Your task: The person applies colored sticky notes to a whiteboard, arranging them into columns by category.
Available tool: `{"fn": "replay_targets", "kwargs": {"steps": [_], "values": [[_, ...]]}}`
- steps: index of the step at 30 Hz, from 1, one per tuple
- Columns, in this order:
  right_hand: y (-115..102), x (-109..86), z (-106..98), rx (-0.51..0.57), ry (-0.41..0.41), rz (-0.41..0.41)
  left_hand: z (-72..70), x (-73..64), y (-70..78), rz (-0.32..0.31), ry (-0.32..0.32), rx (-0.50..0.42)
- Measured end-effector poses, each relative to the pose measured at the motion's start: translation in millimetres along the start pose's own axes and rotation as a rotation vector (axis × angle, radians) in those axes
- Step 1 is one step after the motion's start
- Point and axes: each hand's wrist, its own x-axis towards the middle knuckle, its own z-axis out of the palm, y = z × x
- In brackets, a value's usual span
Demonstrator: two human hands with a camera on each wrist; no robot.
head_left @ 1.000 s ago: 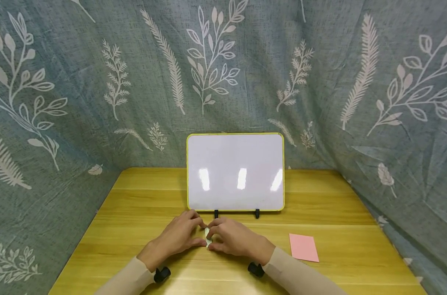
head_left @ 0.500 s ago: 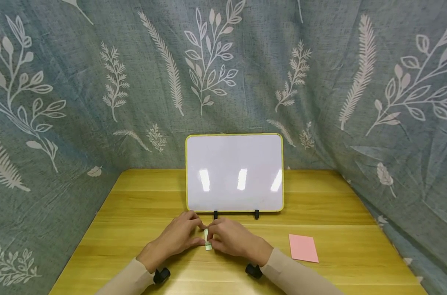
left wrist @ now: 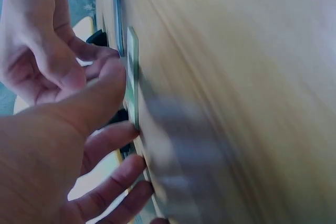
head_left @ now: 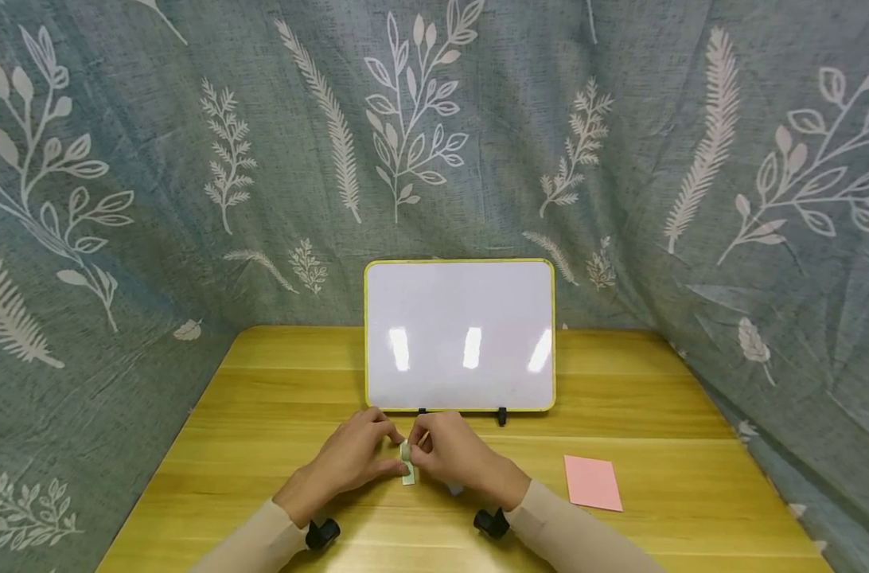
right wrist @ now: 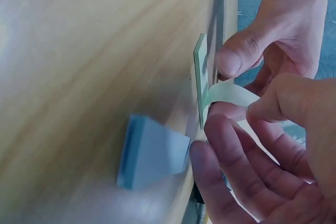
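Observation:
On the wooden table lies a narrow pale green sticky-note pad (head_left: 408, 478), shown edge-on in both wrist views. My left hand (head_left: 357, 455) holds it, the thumb at its near part and the index fingertip by its far end (left wrist: 133, 106). Between thumb and index finger, my right hand (head_left: 457, 456) pinches the loose end of a pale green sheet (right wrist: 231, 95). That sheet curves up off the pad, its other end still at the pad's face. Beneath the right hand, a blue sticky-note pad (right wrist: 157, 153) rests on the table, mostly hidden in the head view.
A whiteboard (head_left: 459, 318) with a yellow frame stands behind the hands on black feet (head_left: 502, 416). To the right lies a square pink sticky-note pad (head_left: 593, 483). Grey-green leaf-patterned cloth (head_left: 477, 191) hangs around the table's back and sides.
My right hand has moved slightly up and right, raising the green sheet's end from the pad. Part of the blue pad now shows under it. My left hand stays nearly in place.

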Motion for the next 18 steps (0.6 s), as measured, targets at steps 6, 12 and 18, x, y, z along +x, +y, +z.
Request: {"fn": "replay_targets", "kwargs": {"steps": [6, 12, 18], "values": [[5.2, 3.1, 1.2, 0.12, 0.01, 0.109, 3.6, 1.1, 8.7, -0.044, 0.037, 0.041], [9.0, 5.2, -0.4, 0.354, 0.04, 0.206, 3.6, 3.9, 13.1, -0.068, 0.047, 0.038], [9.1, 7.1, -2.3, 0.414, 0.038, 0.245, 2.3, 3.6, 15.2, -0.098, 0.033, 0.004]]}}
